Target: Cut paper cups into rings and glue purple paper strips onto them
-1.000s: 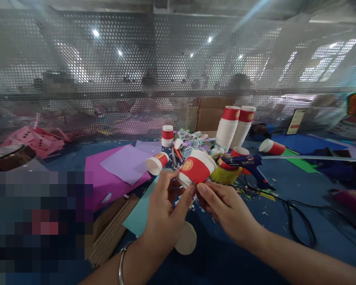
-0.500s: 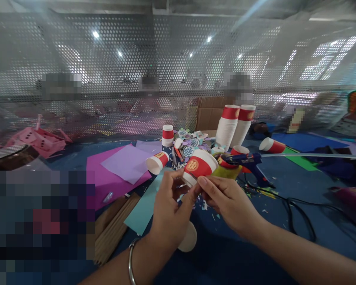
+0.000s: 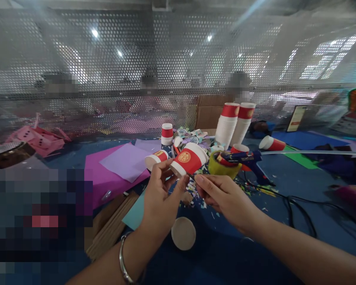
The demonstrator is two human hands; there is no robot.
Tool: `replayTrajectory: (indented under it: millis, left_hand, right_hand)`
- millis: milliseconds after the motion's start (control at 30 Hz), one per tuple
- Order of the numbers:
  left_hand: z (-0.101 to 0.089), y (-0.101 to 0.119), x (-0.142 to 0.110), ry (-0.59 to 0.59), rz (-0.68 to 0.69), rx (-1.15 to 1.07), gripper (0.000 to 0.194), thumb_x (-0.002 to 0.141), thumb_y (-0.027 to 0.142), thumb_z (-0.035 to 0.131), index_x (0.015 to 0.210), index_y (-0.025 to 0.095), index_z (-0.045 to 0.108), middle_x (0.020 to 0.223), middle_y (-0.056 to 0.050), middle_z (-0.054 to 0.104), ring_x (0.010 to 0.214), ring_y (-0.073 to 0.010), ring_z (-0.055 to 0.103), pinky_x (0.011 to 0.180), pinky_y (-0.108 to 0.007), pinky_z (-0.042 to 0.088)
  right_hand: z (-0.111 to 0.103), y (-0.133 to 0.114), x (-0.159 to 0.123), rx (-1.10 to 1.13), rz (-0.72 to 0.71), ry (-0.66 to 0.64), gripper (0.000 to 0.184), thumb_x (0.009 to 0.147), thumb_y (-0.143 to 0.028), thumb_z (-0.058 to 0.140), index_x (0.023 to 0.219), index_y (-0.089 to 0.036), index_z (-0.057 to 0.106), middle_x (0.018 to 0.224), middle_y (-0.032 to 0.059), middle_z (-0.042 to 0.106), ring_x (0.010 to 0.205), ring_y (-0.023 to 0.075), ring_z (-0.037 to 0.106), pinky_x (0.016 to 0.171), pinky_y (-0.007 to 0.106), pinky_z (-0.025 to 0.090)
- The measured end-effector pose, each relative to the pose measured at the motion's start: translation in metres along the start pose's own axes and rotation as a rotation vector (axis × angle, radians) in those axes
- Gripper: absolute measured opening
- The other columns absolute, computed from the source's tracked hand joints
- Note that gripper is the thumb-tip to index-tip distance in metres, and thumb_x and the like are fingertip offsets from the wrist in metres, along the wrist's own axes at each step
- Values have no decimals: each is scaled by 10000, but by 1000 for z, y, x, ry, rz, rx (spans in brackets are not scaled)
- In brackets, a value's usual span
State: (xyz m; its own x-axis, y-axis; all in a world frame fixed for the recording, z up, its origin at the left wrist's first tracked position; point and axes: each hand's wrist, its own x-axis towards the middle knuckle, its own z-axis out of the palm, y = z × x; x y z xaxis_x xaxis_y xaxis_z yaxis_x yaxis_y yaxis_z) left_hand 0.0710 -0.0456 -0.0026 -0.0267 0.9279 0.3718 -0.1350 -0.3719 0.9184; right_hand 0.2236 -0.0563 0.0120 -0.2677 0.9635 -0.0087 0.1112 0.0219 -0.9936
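A red-and-white paper cup [image 3: 192,160] with a gold emblem is tilted on its side in my left hand [image 3: 161,198], whose fingers and thumb close around its base end. My right hand [image 3: 228,198] is closed in a pinch just right of the base. From its fingertips a thin dark piece [image 3: 190,175] points at the cup's lower edge; its kind is too small to make out. Below my hands a round cardboard disc [image 3: 184,233] lies on the blue table [image 3: 216,257]. Another paper cup [image 3: 157,158] lies behind my left hand.
Two tall stacks of paper cups [image 3: 226,126] stand at the back, beside a heap of paper bits. A glue gun [image 3: 250,160] rests on a yellow holder [image 3: 219,168], its black cable [image 3: 293,215] running right. Coloured sheets [image 3: 124,162] and cardboard strips [image 3: 112,227] lie left.
Both hands have moved apart slightly, the left one going left with the cup. The thin dark piece now shows between cup and right fingertips. The cardboard disc is fully uncovered.
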Motion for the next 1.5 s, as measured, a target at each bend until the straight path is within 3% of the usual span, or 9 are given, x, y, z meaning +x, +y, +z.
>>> replayTrajectory:
  millis: [333, 500, 633, 800, 933, 1267, 1500]
  left_hand:
    - [4, -1, -9, -53, -46, 36, 411, 817, 256, 706, 1174, 224, 505, 1170, -102, 668, 1049, -256, 673, 780, -347, 594]
    - [6, 1, -12, -52, 80, 150, 331, 821, 212, 694, 1117, 235, 547, 1108, -57, 664, 1037, -212, 653, 873, -342, 567]
    - [5, 4, -13, -30, 135, 217, 329, 804, 200, 703, 1101, 238, 567, 1084, -46, 650, 985, -204, 656, 850, -344, 571]
    - [7, 4, -14, 7, -9, 13, 394, 815, 296, 710, 1155, 233, 520, 1149, -73, 644, 1046, -213, 640, 816, -323, 573]
    - [7, 3, -11, -4, -131, -69, 291, 834, 343, 697, 1061, 222, 560, 1004, -51, 693, 904, -183, 669, 694, -273, 567]
    - [5, 6, -12, -3, -39, 43, 201, 832, 319, 694, 953, 239, 554, 825, 2, 693, 740, -142, 662, 560, -232, 529]
    - [3, 6, -13, -42, 40, 141, 218, 856, 306, 667, 1027, 246, 546, 945, -23, 695, 832, -170, 691, 589, -238, 553]
  right_hand:
    - [-1, 4, 1, 63, 20, 7, 501, 854, -636, 543, 626, -192, 504, 479, -99, 263, 407, 62, 172, 371, 223, 127]
    - [2, 6, 1, 100, -4, 29, 506, 829, -653, 564, 628, -191, 508, 471, -103, 262, 393, 57, 171, 366, 223, 124]
    - [4, 6, -1, 51, -37, 40, 519, 839, -661, 542, 618, -195, 491, 487, -93, 278, 400, 60, 183, 368, 228, 140]
    - [4, 5, -1, 16, -71, 62, 499, 876, -629, 507, 629, -196, 480, 550, -55, 355, 442, 73, 247, 371, 223, 168]
    - [3, 8, 0, 10, -67, 61, 480, 892, -604, 501, 639, -197, 485, 551, -58, 350, 439, 71, 221, 370, 223, 154]
    - [3, 11, -1, -45, -112, 59, 474, 928, -576, 469, 631, -208, 446, 559, -63, 327, 438, 77, 227, 385, 233, 170]
    - [1, 13, -1, -100, -125, 64, 484, 946, -566, 441, 625, -205, 444, 551, -56, 346, 442, 78, 273, 387, 226, 202]
